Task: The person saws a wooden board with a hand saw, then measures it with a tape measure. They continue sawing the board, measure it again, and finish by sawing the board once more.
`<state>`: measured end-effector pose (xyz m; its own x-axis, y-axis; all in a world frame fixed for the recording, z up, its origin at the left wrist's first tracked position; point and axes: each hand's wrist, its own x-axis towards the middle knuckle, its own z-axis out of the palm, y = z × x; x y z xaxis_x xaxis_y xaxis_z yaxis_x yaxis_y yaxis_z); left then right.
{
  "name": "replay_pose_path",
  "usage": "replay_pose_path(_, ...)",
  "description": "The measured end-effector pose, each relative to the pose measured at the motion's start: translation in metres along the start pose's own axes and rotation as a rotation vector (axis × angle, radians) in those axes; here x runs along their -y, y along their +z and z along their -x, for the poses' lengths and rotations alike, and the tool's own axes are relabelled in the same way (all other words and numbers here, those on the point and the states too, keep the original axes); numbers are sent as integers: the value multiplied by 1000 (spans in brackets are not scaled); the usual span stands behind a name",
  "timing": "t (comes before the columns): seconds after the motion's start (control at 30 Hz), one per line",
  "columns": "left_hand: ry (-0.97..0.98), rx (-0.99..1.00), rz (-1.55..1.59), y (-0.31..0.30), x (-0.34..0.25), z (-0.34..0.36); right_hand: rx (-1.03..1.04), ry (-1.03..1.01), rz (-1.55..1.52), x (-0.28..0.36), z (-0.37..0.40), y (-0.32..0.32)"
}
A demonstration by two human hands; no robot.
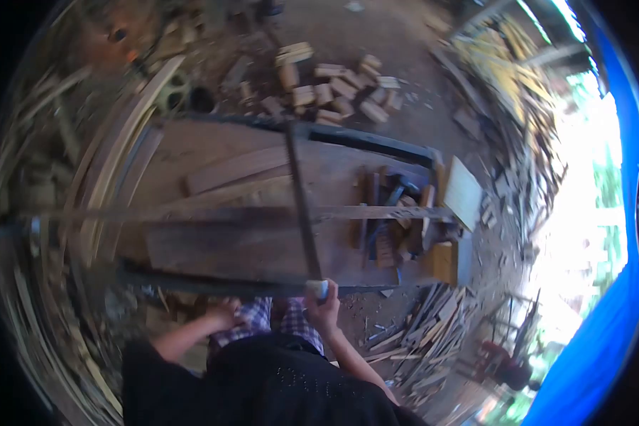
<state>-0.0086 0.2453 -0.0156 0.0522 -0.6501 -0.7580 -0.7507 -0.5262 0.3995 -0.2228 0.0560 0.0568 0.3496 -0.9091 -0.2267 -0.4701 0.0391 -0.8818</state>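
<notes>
One long dark bar [302, 192] crosses the brown counter [334, 167] from the far edge to the near edge in the head view. Its pale near end is clamped in the right grip [324, 309], fingers closed round it at the near edge. The left grip [224, 312] rests low by the checked cloth over the legs; blur leaves me unable to tell whether its fingers are apart or together.

Dark rails line the far and near edges of the counter. A narrow strip [376, 212] runs lengthwise, past the left end and up to the pale board [463, 192] at the right. Open surface lies between the bar and the heap of tools [397, 220]; left of the bar, flat boards [220, 245] take up much of the room. Wooden blocks [342, 89] lie on the ground beyond the far rail.

Motion blur softens the bar's teeth or edge, and the heaped tools overlap, hard to separate. The view's round border cuts off the outer woodpiles, and glare washes out the right side.
</notes>
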Motion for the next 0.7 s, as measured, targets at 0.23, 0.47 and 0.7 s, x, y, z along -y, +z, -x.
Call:
replay_pose_path(0.23,78,414,561,4,37,-23,-1,36,49,13,-7,-8)
replay_pose_path(0.47,81,1019,343,2,-13,-66,-43,-110,24,13,-9,-4)
replay_pose_path(0.7,473,600,604,151,-83,-158,-22,18,-34,-14,-6,2)
